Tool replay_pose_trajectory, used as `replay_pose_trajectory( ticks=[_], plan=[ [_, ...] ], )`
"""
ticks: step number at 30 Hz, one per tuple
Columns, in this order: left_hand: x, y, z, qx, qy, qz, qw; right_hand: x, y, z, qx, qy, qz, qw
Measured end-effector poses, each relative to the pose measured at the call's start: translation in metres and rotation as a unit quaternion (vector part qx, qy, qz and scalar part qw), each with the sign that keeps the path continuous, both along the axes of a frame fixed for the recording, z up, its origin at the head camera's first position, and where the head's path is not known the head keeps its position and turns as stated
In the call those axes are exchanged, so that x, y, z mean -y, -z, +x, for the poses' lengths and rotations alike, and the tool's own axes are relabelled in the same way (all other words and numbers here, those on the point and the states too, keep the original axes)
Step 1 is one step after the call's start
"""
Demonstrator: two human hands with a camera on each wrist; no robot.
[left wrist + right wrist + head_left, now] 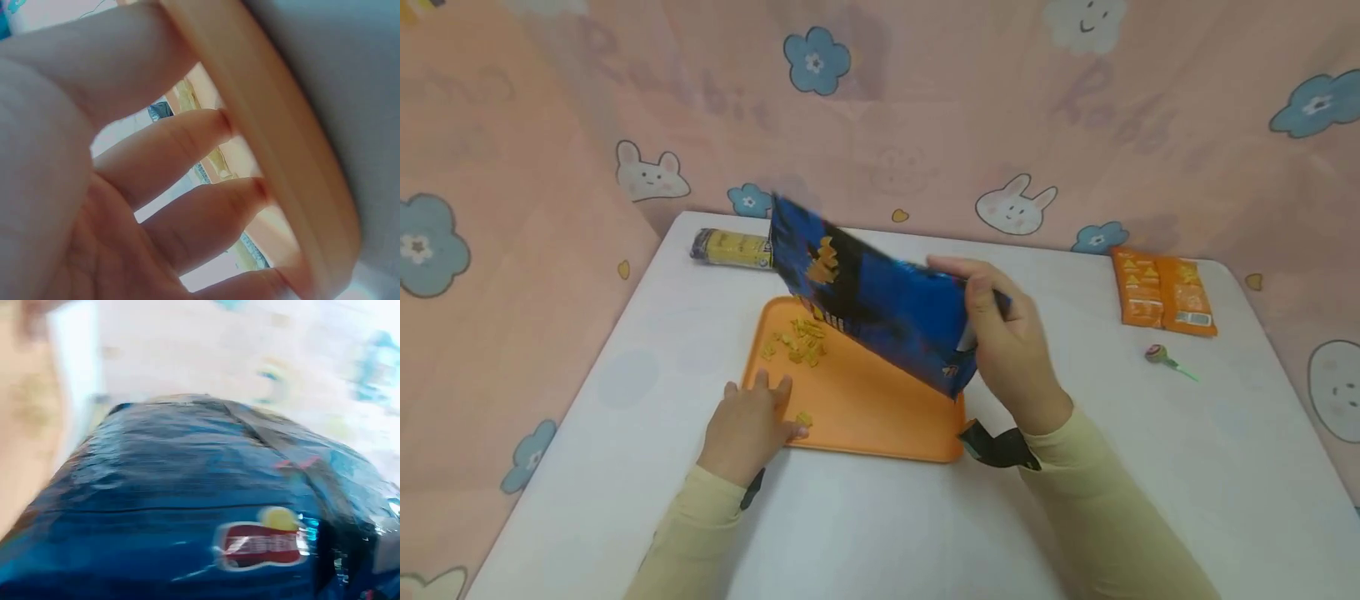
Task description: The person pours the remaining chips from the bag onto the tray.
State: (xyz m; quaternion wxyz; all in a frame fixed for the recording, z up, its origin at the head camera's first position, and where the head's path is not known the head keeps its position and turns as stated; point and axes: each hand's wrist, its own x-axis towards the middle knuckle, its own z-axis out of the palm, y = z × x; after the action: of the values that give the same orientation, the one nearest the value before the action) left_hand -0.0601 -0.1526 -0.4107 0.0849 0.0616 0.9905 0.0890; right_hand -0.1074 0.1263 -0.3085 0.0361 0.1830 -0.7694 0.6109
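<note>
"What was hard to make out on the blue bag?"

"Its back was hidden from the head view, and the right wrist view was blurred. I couldn't tell which end was open."

"Where was it from the right hand?"

"Between nine and ten o'clock, slanting out above the orange tray. That hand gripped the bag's near end, thumb in front; the bag hid some of its fingers."

"And the left hand?"

"At the tray's eight o'clock, unclenched, fingers spread and touching the rim."

"Anything on the tray?"

"Yellow pieces clustered at its ten o'clock, and a loose piece lay just beside the left thumb."

"What stood in the way?"

"The bag. It covered the tray's far right part and the right end of a yellow packet, which lay beyond the tray between ten and eleven. Well apart, between two and three, was orange packaging, with a lollipop near it at three, all on the white desk."
</note>
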Motion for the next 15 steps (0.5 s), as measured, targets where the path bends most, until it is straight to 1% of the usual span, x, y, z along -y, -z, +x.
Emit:
replay_pose_trajectory(
  ticks=[4,8,12,15],
  plan=[
    [0.000,0.000,0.000,0.000,-0.001,0.004,1.0000,0.002,0.014,-0.004,0.015,-0.030,0.037,0.999],
    [0.000,0.000,0.000,0.001,-0.006,0.011,0.9999,0.000,0.022,-0.007,0.020,-0.021,0.017,0.999],
    [0.000,0.000,0.000,0.005,-0.011,0.014,0.9998,-0.002,0.024,-0.009,0.034,-0.023,0.017,0.999],
    [0.000,0.000,0.000,0.003,-0.012,0.015,0.9998,-0.003,0.023,-0.008,0.043,-0.015,0.026,0.999]
  ],
)
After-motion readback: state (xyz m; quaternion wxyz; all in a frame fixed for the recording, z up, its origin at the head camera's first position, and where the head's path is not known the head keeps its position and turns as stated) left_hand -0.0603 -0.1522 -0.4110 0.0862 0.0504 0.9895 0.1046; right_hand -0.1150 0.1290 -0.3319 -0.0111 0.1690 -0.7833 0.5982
